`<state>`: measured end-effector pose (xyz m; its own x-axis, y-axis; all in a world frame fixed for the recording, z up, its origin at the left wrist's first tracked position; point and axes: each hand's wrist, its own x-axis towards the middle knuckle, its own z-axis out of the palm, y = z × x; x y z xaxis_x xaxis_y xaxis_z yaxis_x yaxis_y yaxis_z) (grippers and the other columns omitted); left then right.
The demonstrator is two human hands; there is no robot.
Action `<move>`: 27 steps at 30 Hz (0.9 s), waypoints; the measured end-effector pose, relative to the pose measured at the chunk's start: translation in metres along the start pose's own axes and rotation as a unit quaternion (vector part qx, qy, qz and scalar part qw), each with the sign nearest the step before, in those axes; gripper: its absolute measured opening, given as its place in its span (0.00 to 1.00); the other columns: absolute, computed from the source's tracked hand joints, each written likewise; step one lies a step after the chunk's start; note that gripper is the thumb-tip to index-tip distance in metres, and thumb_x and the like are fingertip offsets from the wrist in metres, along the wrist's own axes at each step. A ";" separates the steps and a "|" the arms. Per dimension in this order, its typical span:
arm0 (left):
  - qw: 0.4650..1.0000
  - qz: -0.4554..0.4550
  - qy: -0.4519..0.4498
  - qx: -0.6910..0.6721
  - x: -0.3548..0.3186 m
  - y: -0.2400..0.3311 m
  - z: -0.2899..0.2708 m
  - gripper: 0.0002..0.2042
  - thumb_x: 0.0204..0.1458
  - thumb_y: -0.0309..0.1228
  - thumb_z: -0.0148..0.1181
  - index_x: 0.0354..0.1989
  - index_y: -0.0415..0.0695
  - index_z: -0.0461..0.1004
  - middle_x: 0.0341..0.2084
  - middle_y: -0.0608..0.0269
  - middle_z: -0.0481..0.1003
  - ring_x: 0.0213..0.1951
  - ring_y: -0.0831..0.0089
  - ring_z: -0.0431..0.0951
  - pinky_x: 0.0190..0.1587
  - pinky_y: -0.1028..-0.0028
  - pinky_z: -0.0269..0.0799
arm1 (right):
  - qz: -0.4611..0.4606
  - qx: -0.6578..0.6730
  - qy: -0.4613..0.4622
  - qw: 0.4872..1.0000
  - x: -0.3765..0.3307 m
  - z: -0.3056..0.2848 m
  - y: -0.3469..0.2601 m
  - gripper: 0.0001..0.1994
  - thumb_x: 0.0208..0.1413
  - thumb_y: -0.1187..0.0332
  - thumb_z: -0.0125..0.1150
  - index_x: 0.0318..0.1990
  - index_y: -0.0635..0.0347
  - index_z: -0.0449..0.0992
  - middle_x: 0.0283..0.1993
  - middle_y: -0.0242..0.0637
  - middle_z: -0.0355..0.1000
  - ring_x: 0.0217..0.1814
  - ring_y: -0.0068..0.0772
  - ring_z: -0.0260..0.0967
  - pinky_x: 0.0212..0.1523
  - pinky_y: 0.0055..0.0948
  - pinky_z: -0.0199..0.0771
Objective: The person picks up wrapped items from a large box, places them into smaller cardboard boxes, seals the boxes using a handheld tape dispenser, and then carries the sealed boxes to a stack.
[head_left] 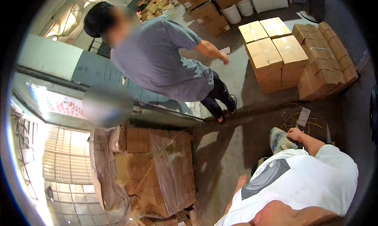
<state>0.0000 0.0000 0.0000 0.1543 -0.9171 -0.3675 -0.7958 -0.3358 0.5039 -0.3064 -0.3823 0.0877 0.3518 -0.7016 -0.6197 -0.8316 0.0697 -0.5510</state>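
At lower right, my right hand point(295, 134) is closed at the upper edge of a pale, see-through plastic bag point(280, 141) with bluish-green contents. The lower part of that bag is hidden behind my white T-shirt. My left hand point(242, 182) hangs low beside my body, away from the boxes; its fingers are too small and turned away to read. Just beyond the right hand, loose yellow straps point(313, 125) and a white slip point(303, 117) lie on the floor.
A person in a grey T-shirt point(161, 60) stands ahead on the left. Stacked cartons point(264, 54) and bundled flat cardboard point(321, 62) stand at far right. A film-wrapped pallet of cartons point(173, 167) is at my left. White buckets point(231, 14) stand at the back.
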 end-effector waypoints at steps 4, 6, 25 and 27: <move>0.732 -0.374 -0.037 -0.568 0.118 0.014 -0.057 0.11 0.57 0.38 0.49 0.41 0.46 0.70 0.26 0.69 0.71 0.28 0.78 0.71 0.21 0.77 0.62 | 0.036 0.050 0.047 0.997 0.044 -0.041 -0.001 0.16 0.46 0.60 0.61 0.37 0.62 0.78 0.35 0.44 0.75 0.38 0.40 0.73 0.39 0.35 0.72; 0.739 -0.340 -0.079 -0.576 0.183 0.017 -0.108 0.13 0.56 0.40 0.50 0.44 0.46 0.70 0.30 0.72 0.70 0.30 0.82 0.70 0.21 0.82 0.61 | 0.059 0.135 0.050 0.988 0.085 -0.058 0.004 0.15 0.45 0.62 0.63 0.37 0.63 0.77 0.34 0.43 0.75 0.37 0.36 0.72 0.38 0.34 0.72; 0.918 -0.222 -0.108 -0.310 0.689 0.097 -0.459 0.18 0.53 0.41 0.55 0.46 0.41 0.72 0.36 0.59 0.75 0.41 0.70 0.74 0.45 0.73 0.67 | 0.098 0.221 0.046 0.969 0.443 -0.293 -0.196 0.19 0.46 0.59 0.62 0.41 0.64 0.76 0.41 0.49 0.74 0.42 0.41 0.73 0.43 0.34 0.71; 0.951 -0.144 -0.132 -0.239 0.716 0.100 -0.482 0.18 0.54 0.41 0.55 0.46 0.40 0.71 0.36 0.60 0.75 0.41 0.71 0.74 0.46 0.72 0.68 | 0.111 0.253 0.104 0.955 0.470 -0.322 -0.187 0.15 0.49 0.62 0.60 0.41 0.64 0.74 0.30 0.40 0.73 0.28 0.30 0.69 0.30 0.30 0.71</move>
<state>0.3135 -0.7934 0.1640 0.1236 -0.7077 -0.6956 -0.3768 -0.6820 0.6268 -0.1240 -0.9533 0.0796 0.0533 -0.7521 -0.6569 -0.5423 0.5306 -0.6514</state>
